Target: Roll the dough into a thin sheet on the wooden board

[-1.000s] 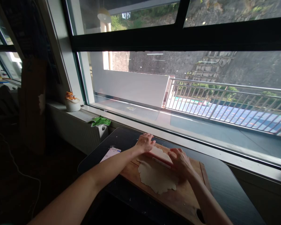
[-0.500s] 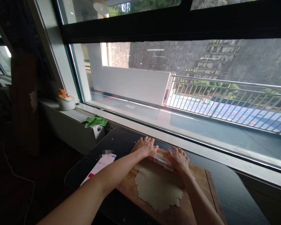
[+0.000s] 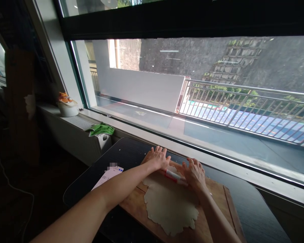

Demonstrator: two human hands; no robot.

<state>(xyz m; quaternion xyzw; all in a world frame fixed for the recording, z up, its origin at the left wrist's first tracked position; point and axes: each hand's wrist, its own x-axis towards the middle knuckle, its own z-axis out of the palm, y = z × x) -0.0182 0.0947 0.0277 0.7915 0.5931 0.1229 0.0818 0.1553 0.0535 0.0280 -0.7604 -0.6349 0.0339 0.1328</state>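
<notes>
A thin, ragged-edged sheet of pale dough (image 3: pixel 170 206) lies on a wooden board (image 3: pixel 133 200). Across its far part is a rolling pin (image 3: pixel 176 177) with a red and white label showing in its middle. My left hand (image 3: pixel 158 158) is closed over the pin's left part, fingers curving forward. On the right part, my right hand (image 3: pixel 194 172) bears on it the same way, thumb towards the label. Both hands hide the pin's ends.
A phone (image 3: pixel 108 176) showing a timer lies left of the board on the black table (image 3: pixel 245 199), partly behind my left forearm. Beyond the table are a radiator (image 3: pixel 76 138) with a green cloth (image 3: pixel 101 129), a white pot (image 3: pixel 67 108) and the window ledge (image 3: pixel 147 140).
The camera view has shifted slightly, and my left forearm covers more of the phone. Both hands stay on the rolling pin at the dough's far side, with little visible movement.
</notes>
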